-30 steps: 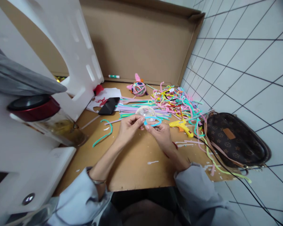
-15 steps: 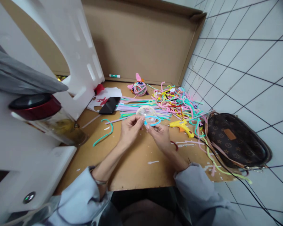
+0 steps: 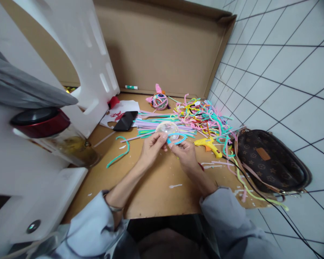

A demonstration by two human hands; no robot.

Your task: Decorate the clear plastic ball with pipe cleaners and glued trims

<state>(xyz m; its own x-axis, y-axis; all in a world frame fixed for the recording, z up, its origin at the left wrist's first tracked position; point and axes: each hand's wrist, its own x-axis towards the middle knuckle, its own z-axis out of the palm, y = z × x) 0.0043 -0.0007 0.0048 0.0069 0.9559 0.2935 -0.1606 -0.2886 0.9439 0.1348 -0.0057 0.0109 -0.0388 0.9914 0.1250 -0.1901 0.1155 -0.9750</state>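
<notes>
Between my two hands is a blue pipe cleaner (image 3: 184, 135) bent into a pointed loop. My left hand (image 3: 152, 146) pinches its left end between thumb and fingers. From the other side my right hand (image 3: 185, 152) closes on the lower edge near that same end. Just behind the loop sits a clear round plastic piece with a tape roll-like pale rim (image 3: 162, 126), partly covered by my fingers. Under and behind it lies a row of straight pipe cleaners (image 3: 148, 124) in lilac and green.
A yellow glue gun (image 3: 209, 145) with a cord lies right of my hands, before a tangled heap of pipe cleaners (image 3: 205, 118) and a brown bag (image 3: 272, 162). A phone (image 3: 125, 121), a pink-eared ball figure (image 3: 160, 100) and a bent green pipe cleaner (image 3: 127, 147) are around. A glass bottle (image 3: 78, 144) stands left.
Both hands have shifted slightly to the right with the blue loop, which tilts a little differently. The other things on the table stay where they were.
</notes>
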